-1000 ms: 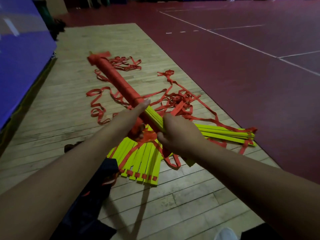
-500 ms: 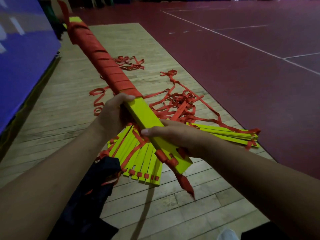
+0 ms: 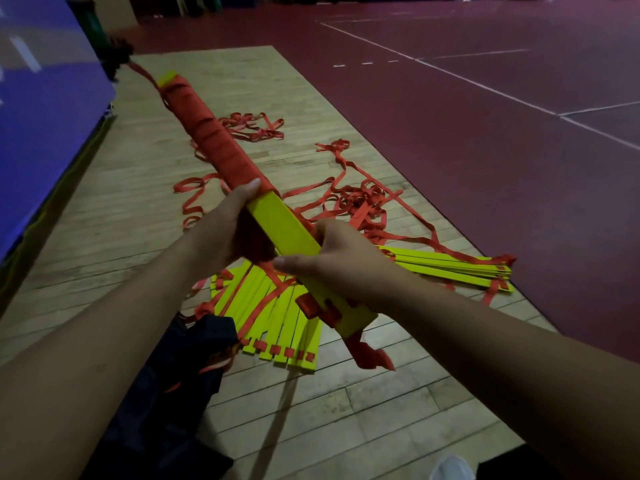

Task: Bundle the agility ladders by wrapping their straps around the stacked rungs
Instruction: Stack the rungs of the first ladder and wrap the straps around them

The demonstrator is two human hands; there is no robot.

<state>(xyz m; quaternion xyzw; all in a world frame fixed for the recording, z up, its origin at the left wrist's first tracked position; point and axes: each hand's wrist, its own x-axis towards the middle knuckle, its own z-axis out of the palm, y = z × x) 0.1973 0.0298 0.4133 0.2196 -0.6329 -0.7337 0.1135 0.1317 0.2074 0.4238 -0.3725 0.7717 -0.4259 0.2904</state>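
From the head view we see the bundle of stacked yellow rungs (image 3: pixel 284 230) held in the air above the wooden floor (image 3: pixel 104 237). Its long axis runs on a diagonal: the near end sits low and to the right, close to us, and the far end points up and away to the left, toward the blue mat (image 3: pixel 45 98). Red strap (image 3: pixel 214 133) winds around the far half; the near half is bare yellow. The left hand (image 3: pixel 228 230) grips the bundle from the left, its thumb lying where the wrapping ends. The right hand (image 3: pixel 343 258) clasps the bare part just nearer to us, fingers curled round it. A loose strap tail (image 3: pixel 367 355) hangs from the near end. Below, on the floor, lie fanned rungs (image 3: pixel 277 313), a second stack (image 3: pixel 450 265) to the right, and tangled loose straps (image 3: pixel 360 206).
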